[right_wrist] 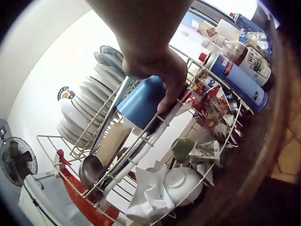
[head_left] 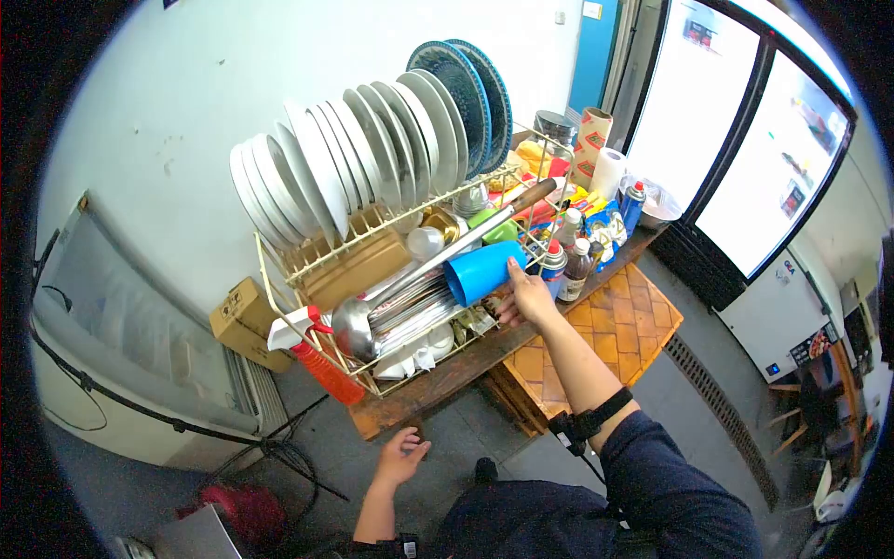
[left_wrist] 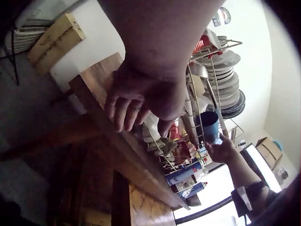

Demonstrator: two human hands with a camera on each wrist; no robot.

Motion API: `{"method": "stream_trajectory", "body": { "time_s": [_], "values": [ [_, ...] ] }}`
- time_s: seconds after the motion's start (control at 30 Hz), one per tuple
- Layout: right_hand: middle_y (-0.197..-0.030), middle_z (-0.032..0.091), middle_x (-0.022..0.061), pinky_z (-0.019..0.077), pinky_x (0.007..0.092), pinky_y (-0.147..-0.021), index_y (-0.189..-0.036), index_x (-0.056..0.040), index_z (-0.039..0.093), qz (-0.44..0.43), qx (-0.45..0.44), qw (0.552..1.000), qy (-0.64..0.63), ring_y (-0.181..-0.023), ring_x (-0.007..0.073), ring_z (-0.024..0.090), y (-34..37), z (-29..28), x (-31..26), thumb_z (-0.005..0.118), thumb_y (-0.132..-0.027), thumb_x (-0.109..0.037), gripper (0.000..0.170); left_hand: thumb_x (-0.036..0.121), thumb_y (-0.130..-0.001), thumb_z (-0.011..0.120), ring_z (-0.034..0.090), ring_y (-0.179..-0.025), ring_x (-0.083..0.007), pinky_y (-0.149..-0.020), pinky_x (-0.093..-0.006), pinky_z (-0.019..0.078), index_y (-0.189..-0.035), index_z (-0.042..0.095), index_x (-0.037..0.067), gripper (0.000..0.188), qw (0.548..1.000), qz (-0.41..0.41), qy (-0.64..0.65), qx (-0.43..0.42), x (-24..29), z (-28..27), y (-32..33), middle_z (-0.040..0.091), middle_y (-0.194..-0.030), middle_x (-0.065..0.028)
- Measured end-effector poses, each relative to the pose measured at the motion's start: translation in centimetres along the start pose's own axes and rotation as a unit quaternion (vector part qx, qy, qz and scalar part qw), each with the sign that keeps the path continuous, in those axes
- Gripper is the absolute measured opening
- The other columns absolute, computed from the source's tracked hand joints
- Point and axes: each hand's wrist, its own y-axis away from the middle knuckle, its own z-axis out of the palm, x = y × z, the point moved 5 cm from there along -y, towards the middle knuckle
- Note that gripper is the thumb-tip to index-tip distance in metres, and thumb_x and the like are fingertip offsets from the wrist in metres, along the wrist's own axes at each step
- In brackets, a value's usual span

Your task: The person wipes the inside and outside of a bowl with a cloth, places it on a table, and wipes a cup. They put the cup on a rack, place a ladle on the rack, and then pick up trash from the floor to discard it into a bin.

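Observation:
My right hand (head_left: 533,300) grips a blue plastic cup (head_left: 482,273) near its base, the cup lying on its side with its mouth toward the left. In the right wrist view the cup (right_wrist: 141,101) overlaps the wire rack, and part of the hand's grip is hidden. Beside it a long ladle (head_left: 354,328) slants across the rack over a bundle of metal cutlery (head_left: 419,307). My left hand (head_left: 402,456) hangs in front of the table edge, holding nothing; the left wrist view shows its fingers (left_wrist: 121,113) loosely bent.
White plates (head_left: 326,168) and blue-rimmed plates (head_left: 456,102) stand upright in the rack (head_left: 270,270). A red spray bottle (head_left: 326,368) is at the left end. Bottles (head_left: 575,270) and a blue can (head_left: 631,207) crowd the right. Below, a tiled wooden surface (head_left: 615,326) adjoins the table.

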Motion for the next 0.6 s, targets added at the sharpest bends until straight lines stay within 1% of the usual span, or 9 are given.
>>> {"method": "stream_trajectory", "body": {
  "time_s": [0.17,0.23,0.27,0.33,0.37,0.47,0.5,0.57,0.6],
  "values": [
    [-0.055,0.055,0.0141,0.0417,0.0286,-0.037,-0.072,0.0052,0.049,-0.057,0.0,0.998,0.004,-0.042,0.0188,0.054,2.2,-1.6,2.3,0.037,-0.079,-0.051,0.058,0.015,-0.068,0.066,0.053,-0.077,-0.0145,-0.061,-0.0236,0.0441,-0.105,0.046,0.001,0.044,1.0,0.017,-0.005,0.025,0.7,0.2,0.6,0.053,-0.089,-0.0107],
    [-0.058,0.056,0.0096,0.0425,0.0271,-0.041,-0.069,0.0005,0.054,-0.043,-0.006,0.992,0.115,-0.041,0.0155,0.052,5.9,-3.5,3.5,0.042,-0.078,-0.049,0.052,0.016,-0.068,0.066,0.053,-0.076,-0.0144,-0.061,-0.0237,0.044,-0.104,0.047,0.0,0.044,1.0,0.006,-0.018,0.013,0.7,1.1,0.0,0.054,-0.087,-0.0107],
    [-0.06,0.056,0.0094,0.0446,0.03,-0.048,-0.077,-0.002,0.057,-0.121,0.005,0.967,0.226,-0.048,0.0172,0.055,5.6,-5.2,6.6,0.045,-0.076,-0.049,0.048,0.018,-0.067,0.066,0.053,-0.076,-0.0147,-0.061,-0.0242,0.044,-0.105,0.046,0.0,0.046,1.0,-0.001,-0.027,0.0,-0.4,1.4,-0.3,0.054,-0.086,-0.0108],
    [-0.069,0.058,0.0157,0.0436,0.0356,-0.065,-0.084,-0.003,0.058,-0.024,-0.021,0.967,0.253,-0.07,0.0275,0.056,10.0,-8.4,10.0,0.049,-0.073,-0.048,0.047,0.023,-0.067,0.066,0.053,-0.075,-0.0157,-0.062,-0.0257,0.0439,-0.106,0.046,-0.001,0.05,0.993,-0.016,-0.107,-0.044,-2.4,2.6,-1.3,0.055,-0.084,-0.011],
    [-0.078,0.058,0.0172,0.0435,0.0365,-0.068,-0.082,-0.0033,0.059,-0.068,0.039,0.957,0.28,-0.074,0.0312,0.055,11.1,-10.5,13.7,0.047,-0.074,-0.045,0.044,0.026,-0.067,0.066,0.054,-0.075,-0.0164,-0.062,-0.0265,0.0438,-0.107,0.045,-0.001,0.052,0.981,-0.021,-0.178,-0.069,-3.4,3.4,-1.8,0.055,-0.083,-0.0111],
    [-0.09,0.056,0.0177,0.0399,0.0393,-0.076,-0.088,-0.0021,0.058,0.102,0.061,0.93,0.348,-0.087,0.0326,0.052,18.4,-18.7,26.3,0.045,-0.074,-0.047,0.049,0.033,-0.066,0.065,0.054,-0.075,-0.0189,-0.065,-0.0286,0.0433,-0.109,0.044,-0.001,0.058,0.916,-0.04,-0.368,-0.154,-3.9,7.1,-2.7,0.056,-0.082,-0.0115],
    [-0.096,0.054,0.018,0.0387,0.0382,-0.079,-0.094,-0.0021,0.055,0.195,0.042,0.916,0.349,-0.092,0.0318,0.05,21.2,-22.3,34.2,0.046,-0.073,-0.047,0.051,0.035,-0.066,0.064,0.055,-0.075,-0.0199,-0.066,-0.0293,0.0432,-0.11,0.044,-0.001,0.06,0.884,-0.044,-0.428,-0.182,-3.4,8.7,-2.8,0.056,-0.082,-0.0117],
    [-0.091,0.057,0.0154,0.0418,0.0379,-0.074,-0.087,-0.0052,0.059,0.316,0.184,0.839,0.403,-0.085,0.0294,0.054,32.1,-29.3,48.4,0.043,-0.075,-0.039,0.04,0.034,-0.067,0.063,0.055,-0.079,-0.0207,-0.068,-0.029,0.043,-0.111,0.043,-0.002,0.06,0.872,-0.064,-0.437,-0.21,1.6,13.1,-0.9,0.056,-0.086,-0.0128],
    [-0.092,0.056,0.0154,0.0419,0.0378,-0.074,-0.087,-0.0043,0.058,0.469,0.231,0.799,0.296,-0.086,0.0287,0.054,40.1,-31.3,51.3,0.044,-0.074,-0.035,0.037,0.034,-0.067,0.063,0.055,-0.08,-0.0206,-0.069,-0.029,0.043,-0.111,0.043,-0.002,0.06,0.86,-0.046,-0.459,-0.219,1.9,15.1,-1.2,0.056,-0.086,-0.0132]
  ]
}}
